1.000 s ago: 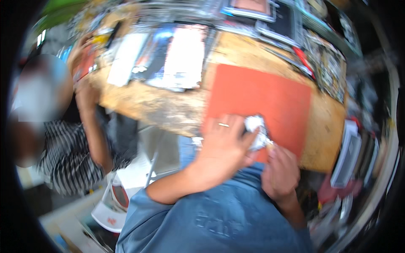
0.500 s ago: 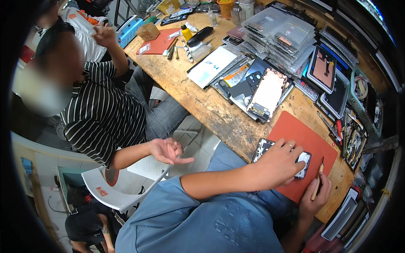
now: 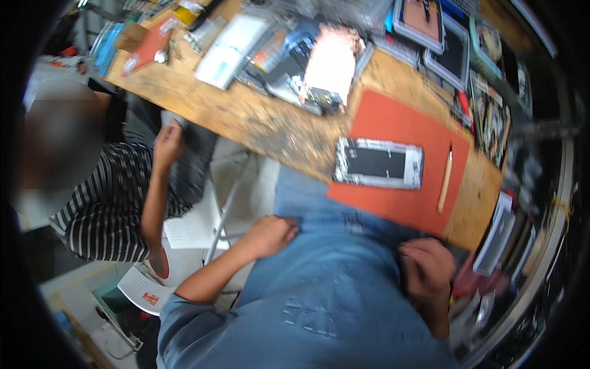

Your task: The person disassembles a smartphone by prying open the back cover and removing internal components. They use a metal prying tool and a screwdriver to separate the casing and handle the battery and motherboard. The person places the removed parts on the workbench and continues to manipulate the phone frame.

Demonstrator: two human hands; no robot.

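Observation:
My left hand (image 3: 270,236) is down beside my hip at the blue shirt, its fingers curled in, with nothing seen in it. On the other side of my lap, below the table edge, is my right hand (image 3: 428,265), blurred, its fingers bent inward and no object visible in them. A phone frame (image 3: 380,163) with a dark middle and silvery rim lies across the near part of the red mat (image 3: 384,117). To its right, a thin tool with a light wooden handle (image 3: 445,183) rests on the mat, dark tip pointing away.
Phone parts and a bright screen panel (image 3: 333,60) are piled on the wooden table (image 3: 276,132) beyond the mat. Trays (image 3: 447,52) and hand tools (image 3: 462,107) sit at the far right. A person in a striped shirt (image 3: 107,215) sits at left, near a white chair (image 3: 196,222).
Both my hands have left the mat and dropped to my sides. The phone and the wooden-handled tool now lie released. My view has shifted; the other person's arm has moved.

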